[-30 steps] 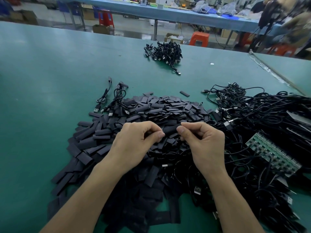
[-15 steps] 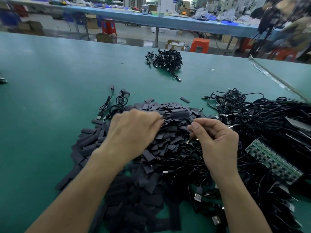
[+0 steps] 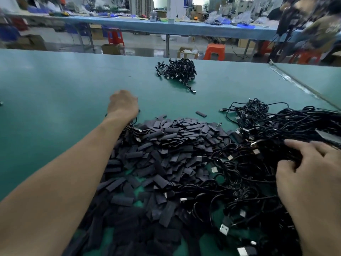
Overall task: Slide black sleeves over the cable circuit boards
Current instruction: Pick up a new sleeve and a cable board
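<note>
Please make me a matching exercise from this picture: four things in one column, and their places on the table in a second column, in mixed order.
Things
1. left hand
2. right hand
3. small cable bundle
4. lone black sleeve

Places
A. on the cable tangle, at the right
B. far middle of the green table
C. past the far left corner of the sleeve pile
D. past the sleeve pile's far edge, nearer the cable tangle

Pairs: 1-C, 2-A, 3-B, 4-D
</note>
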`<state>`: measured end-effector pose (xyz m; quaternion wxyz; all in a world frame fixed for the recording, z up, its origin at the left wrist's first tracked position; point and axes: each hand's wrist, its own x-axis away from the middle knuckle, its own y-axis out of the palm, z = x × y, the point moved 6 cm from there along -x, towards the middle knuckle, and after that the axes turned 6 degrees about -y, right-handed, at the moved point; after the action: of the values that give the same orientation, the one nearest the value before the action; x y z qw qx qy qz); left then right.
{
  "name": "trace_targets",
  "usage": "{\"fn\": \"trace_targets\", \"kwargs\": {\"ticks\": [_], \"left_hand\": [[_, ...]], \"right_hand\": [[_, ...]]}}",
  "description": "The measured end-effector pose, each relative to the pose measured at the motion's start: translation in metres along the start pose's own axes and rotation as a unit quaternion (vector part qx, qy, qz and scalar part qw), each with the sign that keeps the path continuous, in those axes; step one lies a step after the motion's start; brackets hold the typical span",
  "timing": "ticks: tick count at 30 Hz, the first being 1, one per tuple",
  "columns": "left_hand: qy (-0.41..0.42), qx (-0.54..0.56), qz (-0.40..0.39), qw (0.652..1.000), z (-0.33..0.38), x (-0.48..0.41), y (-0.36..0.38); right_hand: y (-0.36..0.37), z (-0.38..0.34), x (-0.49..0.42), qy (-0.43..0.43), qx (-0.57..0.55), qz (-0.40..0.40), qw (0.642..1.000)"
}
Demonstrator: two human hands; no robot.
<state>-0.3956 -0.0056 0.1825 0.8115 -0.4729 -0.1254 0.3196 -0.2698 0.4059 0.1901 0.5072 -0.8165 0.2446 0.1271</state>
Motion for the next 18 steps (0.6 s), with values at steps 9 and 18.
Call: {"fn": "trace_targets", "kwargs": {"ticks": [9, 18], "left_hand": [[0.182, 0.181, -0.079, 0.963, 0.026, 0.091, 0.025], [0.204, 0.403, -0.408, 0.793, 0.040, 0.204, 0.068]], "right_hand": [[0.014, -0.035, 0.006, -0.114, -0.042, -0.099, 0.988], [0.058, -0.084, 0.004, -0.177, -0.355, -0.246, 0.885]]}}
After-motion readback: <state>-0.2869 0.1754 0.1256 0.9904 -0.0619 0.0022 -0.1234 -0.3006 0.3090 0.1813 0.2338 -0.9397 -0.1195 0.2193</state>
